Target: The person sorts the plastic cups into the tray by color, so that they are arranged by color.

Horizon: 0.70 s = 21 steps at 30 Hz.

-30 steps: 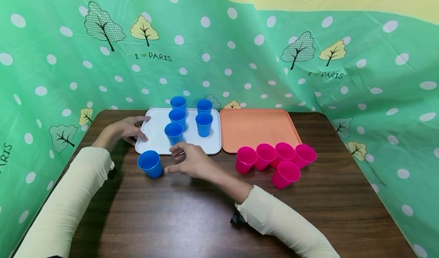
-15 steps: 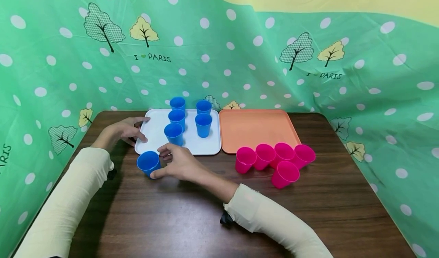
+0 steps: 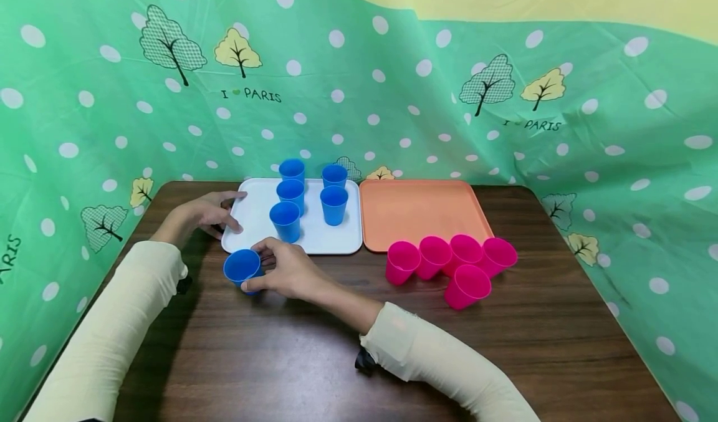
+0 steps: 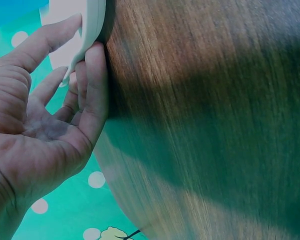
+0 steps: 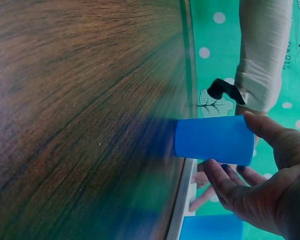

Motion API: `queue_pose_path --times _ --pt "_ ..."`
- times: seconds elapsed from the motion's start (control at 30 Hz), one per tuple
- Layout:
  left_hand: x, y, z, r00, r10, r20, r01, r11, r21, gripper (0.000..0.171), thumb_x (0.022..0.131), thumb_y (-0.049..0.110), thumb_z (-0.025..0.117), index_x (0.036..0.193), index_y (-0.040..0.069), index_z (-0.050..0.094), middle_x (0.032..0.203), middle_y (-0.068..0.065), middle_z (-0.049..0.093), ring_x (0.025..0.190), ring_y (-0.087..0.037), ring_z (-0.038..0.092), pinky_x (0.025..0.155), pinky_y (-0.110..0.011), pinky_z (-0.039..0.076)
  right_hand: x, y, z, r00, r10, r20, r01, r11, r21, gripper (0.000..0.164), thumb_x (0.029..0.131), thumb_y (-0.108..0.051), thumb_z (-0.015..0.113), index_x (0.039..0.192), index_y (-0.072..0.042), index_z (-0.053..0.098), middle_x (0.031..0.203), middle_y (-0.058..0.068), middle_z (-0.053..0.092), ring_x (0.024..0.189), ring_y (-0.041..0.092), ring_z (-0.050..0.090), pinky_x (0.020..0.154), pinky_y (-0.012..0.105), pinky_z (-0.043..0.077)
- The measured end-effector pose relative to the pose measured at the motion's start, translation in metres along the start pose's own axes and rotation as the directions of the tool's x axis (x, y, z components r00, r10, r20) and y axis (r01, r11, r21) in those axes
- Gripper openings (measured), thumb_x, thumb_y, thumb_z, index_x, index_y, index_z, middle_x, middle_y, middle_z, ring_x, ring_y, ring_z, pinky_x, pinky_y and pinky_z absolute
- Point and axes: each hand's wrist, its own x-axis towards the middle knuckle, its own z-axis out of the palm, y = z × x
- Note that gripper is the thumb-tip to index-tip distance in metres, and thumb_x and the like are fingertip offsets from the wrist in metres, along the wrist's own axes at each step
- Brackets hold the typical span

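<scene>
My right hand (image 3: 287, 270) holds a blue plastic cup (image 3: 242, 265) by its near side, thumb at the front and fingers behind. The cup is upright on the table in front of the white tray (image 3: 255, 207); in the right wrist view, thumb and fingers lie on opposite sides of the blue cup (image 5: 214, 140). My left hand (image 3: 206, 214) grips the white tray's left edge. In the left wrist view, the left hand (image 4: 50, 112) has its thumb over the tray rim (image 4: 94, 22) and its other fingers at its side and underneath.
Several blue cups (image 3: 335, 207) stand upright on the white tray. An orange tray (image 3: 423, 213) adjoins it on the right. In front of that, several pink cups (image 3: 402, 265) stand clustered on the brown wooden table (image 3: 314, 359). A green patterned cloth (image 3: 359, 85) hangs behind.
My right hand has moved left from beside the blue cup and taken hold of it. The left hand stays on the white tray's edge.
</scene>
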Motion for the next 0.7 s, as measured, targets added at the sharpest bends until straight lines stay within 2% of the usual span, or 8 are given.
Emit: queue_pose_path --times 0.7 --pt "0.0008 0.0008 0.0 1.0 -0.01 0.01 0.01 1.0 -0.006 0.111 0.098 0.005 0.082 0.181 0.007 0.008 0.151 -0.036 0.037 0.112 -0.037 0.062 0.09 -0.051 0.071 -0.0056 0.009 -0.0055 1.0 -0.021 0.006 0.021 0.997 0.078 0.059 0.091 -0.031 0.096 0.139 -0.012 0.068 0.131 0.004 0.078 0.119 0.012 0.076 0.103 0.022 0.063"
